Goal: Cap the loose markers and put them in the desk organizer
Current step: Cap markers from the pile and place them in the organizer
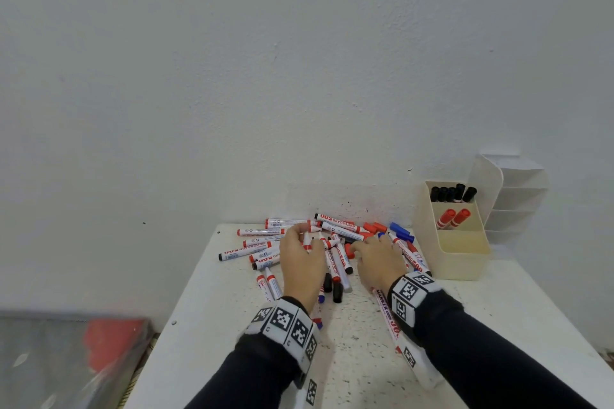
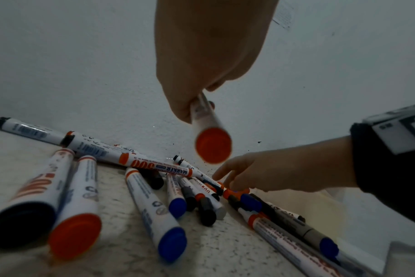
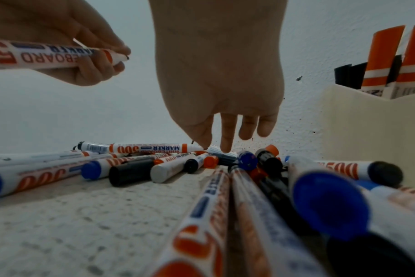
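Observation:
Several whiteboard markers (image 1: 335, 229) and loose red, blue and black caps (image 1: 375, 227) lie heaped at the back of the white table (image 1: 232, 325). My left hand (image 1: 307, 236) hovers over the heap and grips an uncapped marker with a red end (image 2: 209, 127), its tip showing past the fingers in the right wrist view (image 3: 47, 54). My right hand (image 3: 214, 146) reaches down with straight fingers, their tips touching the pile beside a red cap (image 1: 349, 251). The cream desk organizer (image 1: 465, 262) stands to the right, holding black markers at its back and two red ones in the middle.
The wall (image 1: 299, 76) rises directly behind the pile. A white shelf unit (image 1: 518, 196) stands behind the organizer. A long marker (image 1: 387, 319) lies under my right wrist. Off the table's left edge sits something red under clear plastic (image 1: 109, 342).

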The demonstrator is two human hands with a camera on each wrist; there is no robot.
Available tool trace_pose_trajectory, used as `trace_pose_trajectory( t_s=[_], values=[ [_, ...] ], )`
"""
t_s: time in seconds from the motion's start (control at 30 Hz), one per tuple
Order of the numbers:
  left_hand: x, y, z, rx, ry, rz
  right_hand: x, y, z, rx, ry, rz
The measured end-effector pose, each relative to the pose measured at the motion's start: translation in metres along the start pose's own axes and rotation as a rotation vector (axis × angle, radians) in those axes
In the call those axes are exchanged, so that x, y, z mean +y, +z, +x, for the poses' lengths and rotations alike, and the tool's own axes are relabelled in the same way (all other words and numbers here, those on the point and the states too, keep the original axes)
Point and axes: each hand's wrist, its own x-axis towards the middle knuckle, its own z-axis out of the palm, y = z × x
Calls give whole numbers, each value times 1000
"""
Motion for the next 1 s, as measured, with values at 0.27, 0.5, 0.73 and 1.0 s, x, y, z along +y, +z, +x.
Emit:
trace_pose_trajectory(
  t_s=[0.27, 0.5, 0.73, 1.0],
  values=[
    [-13, 5, 7, -118, -19, 118, 32, -3, 18, 13, 183, 35],
    [-14, 10, 5, -88, -42, 54, 10, 3, 18, -80, -192, -19],
    [-20, 12, 5, -126, -135, -19, 7, 9, 26, -8, -84, 32],
    [-31, 16, 1, -156, -120, 53, 3, -1, 22, -33, -17, 110]
  ],
)
